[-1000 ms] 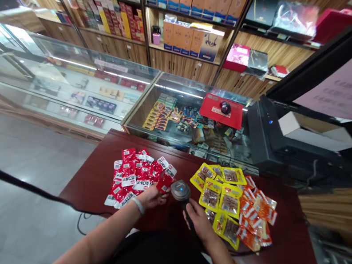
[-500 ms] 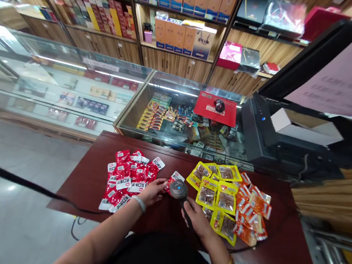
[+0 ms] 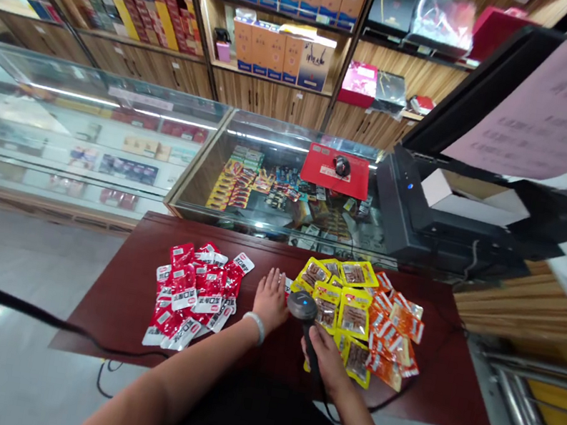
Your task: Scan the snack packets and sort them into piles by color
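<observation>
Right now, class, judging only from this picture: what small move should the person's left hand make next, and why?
Probably lift the left hand off the red packet it covers, since the scanner in the right hand sits right beside it and the palm seems to hide most of the packet.

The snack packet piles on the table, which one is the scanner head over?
The yellow packets in the middle; the scanner in the right hand overlaps their left edge, not the red packets or orange packets.
</observation>
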A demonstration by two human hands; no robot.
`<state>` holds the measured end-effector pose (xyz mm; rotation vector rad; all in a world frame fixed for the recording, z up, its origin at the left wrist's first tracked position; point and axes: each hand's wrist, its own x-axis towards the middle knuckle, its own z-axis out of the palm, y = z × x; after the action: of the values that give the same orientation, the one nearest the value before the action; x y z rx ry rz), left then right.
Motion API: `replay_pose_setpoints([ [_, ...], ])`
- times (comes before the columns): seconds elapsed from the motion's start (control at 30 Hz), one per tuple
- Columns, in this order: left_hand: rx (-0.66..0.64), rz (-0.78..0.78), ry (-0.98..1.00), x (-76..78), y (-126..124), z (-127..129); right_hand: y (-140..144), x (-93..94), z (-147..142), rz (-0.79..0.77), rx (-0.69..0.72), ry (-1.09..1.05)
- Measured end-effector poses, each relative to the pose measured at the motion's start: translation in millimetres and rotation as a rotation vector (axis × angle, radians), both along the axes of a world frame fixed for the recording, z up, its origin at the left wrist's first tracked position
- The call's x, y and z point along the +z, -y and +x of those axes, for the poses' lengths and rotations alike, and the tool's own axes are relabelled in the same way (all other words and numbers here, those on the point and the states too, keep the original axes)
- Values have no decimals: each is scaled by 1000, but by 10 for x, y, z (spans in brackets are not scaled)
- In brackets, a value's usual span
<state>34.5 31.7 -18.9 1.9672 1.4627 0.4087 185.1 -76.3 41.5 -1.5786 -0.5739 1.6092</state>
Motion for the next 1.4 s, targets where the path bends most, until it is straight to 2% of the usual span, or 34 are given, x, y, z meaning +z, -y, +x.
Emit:
replay_pose_setpoints([
  [0.07, -59, -38, -47, -45, 25, 106, 19, -18, 34, 1, -21, 7],
  [0.13, -54, -90, -43, -92, 29, 131, 30, -28, 45, -5, -14, 6],
  [0.23, -9, -149, 42, -103, -26, 5, 27, -35, 23, 9, -3, -10],
  [0.3, 87, -210, 130, -65, -105, -163, 19, -39, -1, 15, 16, -11],
  [0.37, 239, -312, 260, -11, -199, -357, 9, -42, -21, 13, 43, -10],
  [0.47, 517, -562, 569, 61, -311, -608, -12, -34, -46, 0, 63, -20],
  [0.6, 732, -809, 975, 124, -339, -784, -84, 10, -128, 17, 153, -45],
  [0.7, 831, -846, 1230, 175, -312, -848, -169, 51, -256, 39, 253, -97],
  [0.8, 822, -766, 1292, 228, -273, -915, -243, 78, -403, 50, 331, -148],
  [0.97, 828, -630, 1220, 280, -239, -1071, -291, 76, -555, 73, 448, -164],
  [1.03, 823, -589, 1114, 286, -260, -1192, -302, 52, -589, 70, 480, -155],
  [1.1, 821, -470, 855, 289, -298, -1375, -319, 28, -625, 74, 501, -133],
  [1.2, 797, -159, 349, 301, -374, -1705, -359, 27, -670, 115, 518, -76],
  [1.3, 745, 59, 134, 341, -432, -1914, -388, 74, -662, 159, 507, -19],
  [1.4, 726, 242, -60, 393, -424, -1829, -364, 119, -568, 156, 452, -33],
])
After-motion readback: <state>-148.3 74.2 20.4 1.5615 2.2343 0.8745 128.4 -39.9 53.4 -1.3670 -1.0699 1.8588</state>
